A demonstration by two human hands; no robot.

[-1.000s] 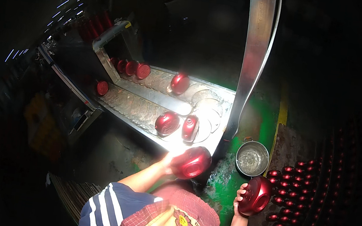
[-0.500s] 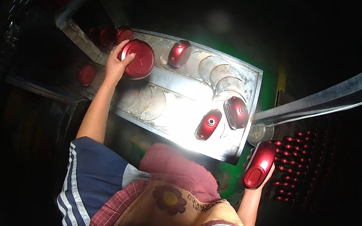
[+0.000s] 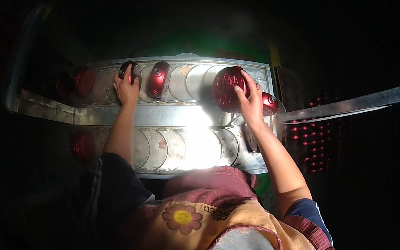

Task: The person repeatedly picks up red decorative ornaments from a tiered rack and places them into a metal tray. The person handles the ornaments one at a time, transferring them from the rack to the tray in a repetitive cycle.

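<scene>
Gripping a red shell (image 3: pixel 228 87) by its rim, your right hand (image 3: pixel 251 103) tilts it over the far row of the metal tray (image 3: pixel 188 118), while your left hand (image 3: pixel 125 87) closes over a darker shell (image 3: pixel 130 69) in the same row. These look like thin, glossy, rigid pressings (light, I'd judge, and slick on the dome), so take them at the edge rather than the crown. The tray's left end, the red pieces (image 3: pixel 311 136) at right and the near row fade into darkness.
</scene>
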